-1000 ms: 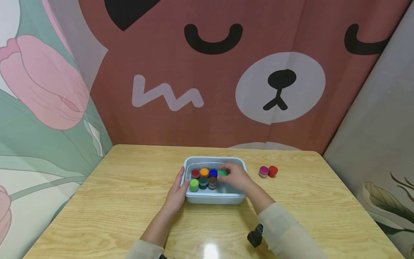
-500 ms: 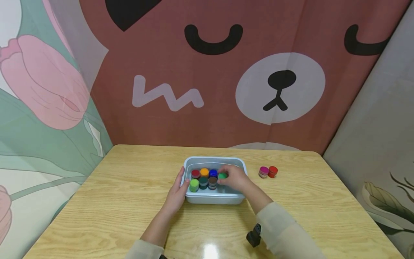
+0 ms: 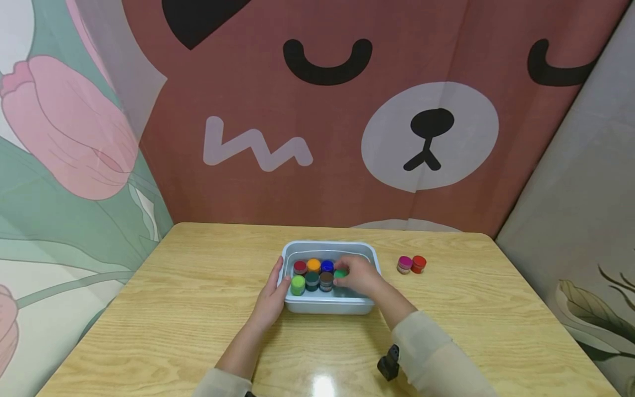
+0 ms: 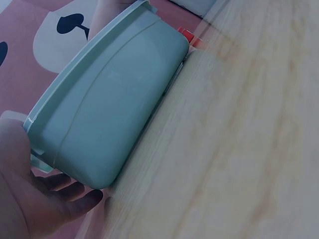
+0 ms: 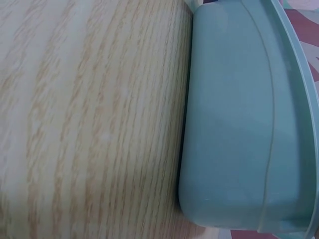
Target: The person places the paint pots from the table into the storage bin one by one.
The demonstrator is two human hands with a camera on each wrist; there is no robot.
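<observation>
A pale blue plastic box (image 3: 329,306) stands on the table with small paint jars in two rows. My left hand (image 3: 269,300) grips its left side, thumb over the rim and fingers along the outer wall, as the left wrist view of the box (image 4: 104,104) shows. Inside, my right hand (image 3: 363,275) pinches a green-lidded jar (image 3: 340,273), partly covered by the fingers. That jar is beside the blue jar (image 3: 327,266) and brown jar (image 3: 326,280). Further left are dark red (image 3: 300,267), orange, light green and dark green jars. The right wrist view shows only the box's outer wall (image 5: 229,119).
On the wooden table (image 3: 198,309), right of the box, a magenta-lidded jar (image 3: 404,264) and a red-lidded jar (image 3: 419,264) stand side by side. Behind the table hangs a curtain with a bear print (image 3: 337,165).
My right hand has moved the green-lidded jar slightly toward the near side of the box, from beside the blue jar toward the brown one. My left hand keeps its hold.
</observation>
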